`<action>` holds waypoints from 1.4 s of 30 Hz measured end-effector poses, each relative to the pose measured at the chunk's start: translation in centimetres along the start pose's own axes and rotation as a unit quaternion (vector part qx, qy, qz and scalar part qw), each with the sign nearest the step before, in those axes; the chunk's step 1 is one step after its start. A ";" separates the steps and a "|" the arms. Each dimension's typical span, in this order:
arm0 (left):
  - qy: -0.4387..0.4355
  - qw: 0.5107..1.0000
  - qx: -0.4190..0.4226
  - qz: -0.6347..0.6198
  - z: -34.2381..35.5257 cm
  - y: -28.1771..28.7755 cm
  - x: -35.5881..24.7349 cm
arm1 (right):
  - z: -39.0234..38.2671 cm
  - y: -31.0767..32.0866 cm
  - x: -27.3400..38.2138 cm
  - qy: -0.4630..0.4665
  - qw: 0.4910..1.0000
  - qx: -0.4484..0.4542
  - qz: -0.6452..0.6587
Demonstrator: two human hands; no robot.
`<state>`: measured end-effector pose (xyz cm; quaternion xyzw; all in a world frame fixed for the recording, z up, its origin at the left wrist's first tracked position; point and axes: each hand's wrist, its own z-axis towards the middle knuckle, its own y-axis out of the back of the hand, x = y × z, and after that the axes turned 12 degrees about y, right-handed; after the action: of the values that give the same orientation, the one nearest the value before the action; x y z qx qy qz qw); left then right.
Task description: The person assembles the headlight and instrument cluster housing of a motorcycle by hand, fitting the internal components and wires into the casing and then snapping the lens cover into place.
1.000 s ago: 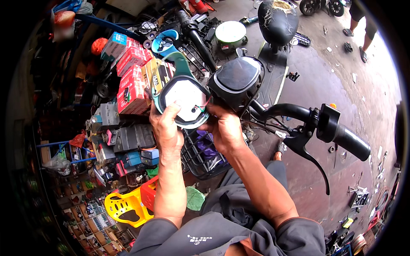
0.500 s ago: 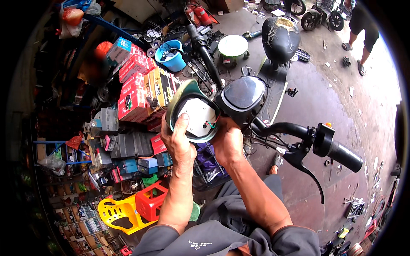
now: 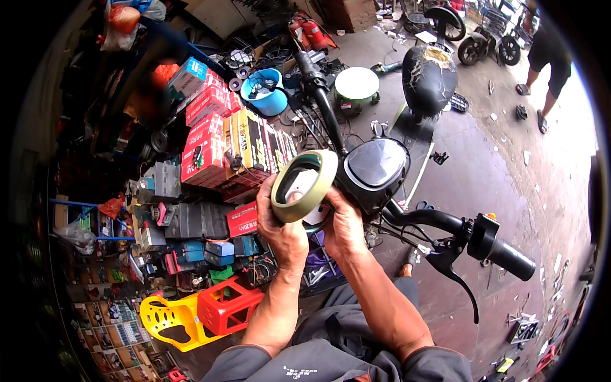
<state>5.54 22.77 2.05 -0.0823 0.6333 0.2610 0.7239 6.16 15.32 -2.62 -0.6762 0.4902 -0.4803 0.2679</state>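
My left hand [image 3: 273, 223] grips a pale-green oval ring housing [image 3: 317, 194], tilted, with a dark inner rim and a white piece visible inside. My right hand [image 3: 344, 226] has its fingers closed on the same housing from the right. A second rounded part [image 3: 314, 217] with a white face shows beneath the ring, between my hands, partly hidden. Just beyond them is a scooter's black head unit [image 3: 372, 172] with a glossy display, between the black handlebar grip [image 3: 509, 258] on the right and the other bar [image 3: 321, 95].
Stacked cartons [image 3: 203, 159], batteries [image 3: 197, 219], a blue bucket [image 3: 273, 102] and a round stool [image 3: 356, 83] crowd the left and back. Yellow [image 3: 165, 318] and red [image 3: 226, 305] plastic seats lie lower left. A cracked scooter seat [image 3: 429, 83] and a person's legs [image 3: 544, 76] are at upper right.
The housing has turned over and tilted, its green ring now facing up over the white-faced part. My hands have shifted right and down in view as the whole scene moved.
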 end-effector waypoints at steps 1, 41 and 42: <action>-0.022 0.999 0.001 0.035 -0.1 -0.2 -0.4 | 0.0 0.4 0.0 0.009 1.000 0.002 0.018; 0.106 0.896 0.354 -0.248 3.4 -1.5 -2.0 | -3.6 -4.1 9.1 0.233 0.935 0.123 -0.235; 0.175 0.891 0.329 -0.260 3.6 -1.7 -2.6 | -3.5 -3.9 8.8 0.238 0.938 0.115 -0.223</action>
<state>9.30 22.22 4.86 -0.0454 0.7551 -0.1790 0.6291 5.06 9.13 5.45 -0.5982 0.3180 -0.7279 0.1054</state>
